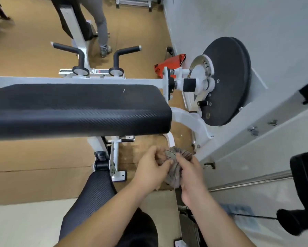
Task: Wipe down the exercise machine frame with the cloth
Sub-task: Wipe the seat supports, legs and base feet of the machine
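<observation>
Before a blurred label (99,71), left hand (150,169), right hand (191,175) grip cloth (178,153).

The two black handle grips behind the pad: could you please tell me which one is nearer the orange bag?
The grip on the picture's right, pointing toward the orange bag; the other grip points away, leftward.
</observation>
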Action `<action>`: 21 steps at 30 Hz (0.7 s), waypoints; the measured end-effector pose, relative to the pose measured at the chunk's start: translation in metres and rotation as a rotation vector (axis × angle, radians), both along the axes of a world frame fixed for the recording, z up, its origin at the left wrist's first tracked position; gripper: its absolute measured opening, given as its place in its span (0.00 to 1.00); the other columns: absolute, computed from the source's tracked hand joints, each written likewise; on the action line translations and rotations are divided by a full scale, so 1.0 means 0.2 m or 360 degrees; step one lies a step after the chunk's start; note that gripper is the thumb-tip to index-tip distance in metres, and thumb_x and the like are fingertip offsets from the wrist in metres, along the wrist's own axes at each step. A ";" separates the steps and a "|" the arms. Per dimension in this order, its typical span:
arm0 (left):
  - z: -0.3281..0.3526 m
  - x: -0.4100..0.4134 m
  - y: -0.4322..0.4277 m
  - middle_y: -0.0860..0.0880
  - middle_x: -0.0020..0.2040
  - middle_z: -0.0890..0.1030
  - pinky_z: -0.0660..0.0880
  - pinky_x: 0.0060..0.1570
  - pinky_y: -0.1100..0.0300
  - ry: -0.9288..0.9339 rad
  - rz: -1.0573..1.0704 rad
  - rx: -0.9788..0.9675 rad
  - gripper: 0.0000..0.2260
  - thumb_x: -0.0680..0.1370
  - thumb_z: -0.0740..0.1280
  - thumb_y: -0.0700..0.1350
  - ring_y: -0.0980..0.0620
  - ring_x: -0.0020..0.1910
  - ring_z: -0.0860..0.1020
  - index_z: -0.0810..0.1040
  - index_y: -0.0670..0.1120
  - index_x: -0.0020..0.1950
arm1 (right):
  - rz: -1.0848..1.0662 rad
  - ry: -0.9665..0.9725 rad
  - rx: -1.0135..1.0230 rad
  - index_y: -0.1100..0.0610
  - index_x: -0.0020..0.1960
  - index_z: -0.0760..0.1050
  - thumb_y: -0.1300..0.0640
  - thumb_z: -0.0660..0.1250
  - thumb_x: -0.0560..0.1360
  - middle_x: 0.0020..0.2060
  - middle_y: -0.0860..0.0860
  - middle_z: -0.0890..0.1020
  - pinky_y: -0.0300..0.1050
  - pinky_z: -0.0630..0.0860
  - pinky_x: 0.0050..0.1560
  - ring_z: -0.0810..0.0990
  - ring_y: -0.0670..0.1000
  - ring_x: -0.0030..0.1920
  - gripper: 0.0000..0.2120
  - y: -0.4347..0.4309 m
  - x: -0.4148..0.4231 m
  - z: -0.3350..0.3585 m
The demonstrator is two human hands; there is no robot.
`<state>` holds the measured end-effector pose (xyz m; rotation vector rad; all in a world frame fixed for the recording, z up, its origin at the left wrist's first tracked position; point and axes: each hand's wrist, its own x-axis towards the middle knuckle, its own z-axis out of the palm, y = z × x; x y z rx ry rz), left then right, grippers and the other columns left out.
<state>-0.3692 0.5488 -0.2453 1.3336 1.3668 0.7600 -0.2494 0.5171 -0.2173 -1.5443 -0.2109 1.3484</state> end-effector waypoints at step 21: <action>-1.10 -1.10 0.00 0.53 0.49 0.85 0.76 0.51 0.62 0.0644 0.0355 -0.0151 0.10 0.80 0.66 0.45 0.53 0.49 0.82 0.83 0.50 0.59 | 0.0808 -0.0371 -0.0216 0.54 0.55 0.81 0.50 0.65 0.84 0.49 0.54 0.86 0.54 0.83 0.56 0.85 0.55 0.51 0.09 0.24 -0.85 -1.12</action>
